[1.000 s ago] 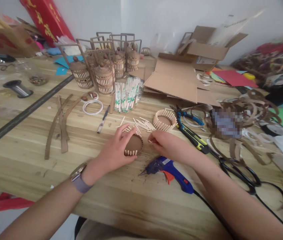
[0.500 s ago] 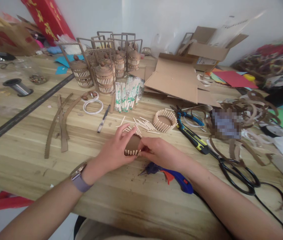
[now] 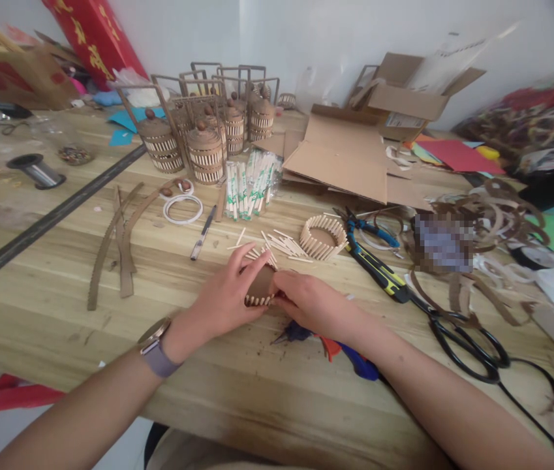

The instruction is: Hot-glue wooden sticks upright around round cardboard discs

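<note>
My left hand (image 3: 225, 290) is curved around a small round basket (image 3: 261, 284) with a brown cardboard base and short wooden sticks standing along its edge. The thumb is at the near side and the fingers reach over the far side. My right hand (image 3: 308, 297) is closed in a pinch at the basket's right edge, on a wooden stick there that its fingers mostly cover. Loose sticks (image 3: 286, 244) lie just beyond the hands. A second stick-ringed basket (image 3: 323, 237) stands to their right. Partly beneath my right forearm lies a blue glue gun (image 3: 362, 365) with an orange trigger.
Pliers (image 3: 352, 225), a yellow-black cutter (image 3: 379, 271) and black scissors (image 3: 470, 346) lie to the right. Finished lidded baskets (image 3: 205, 153) with handles stand at the back, near packaged sticks (image 3: 250, 183) and flat cardboard (image 3: 340, 153). Brown strips (image 3: 123, 261) and a pen (image 3: 203, 232) lie left.
My right hand has shifted slightly up and left against the basket's edge, and its forearm covers more of the glue gun. My left hand stays almost still.
</note>
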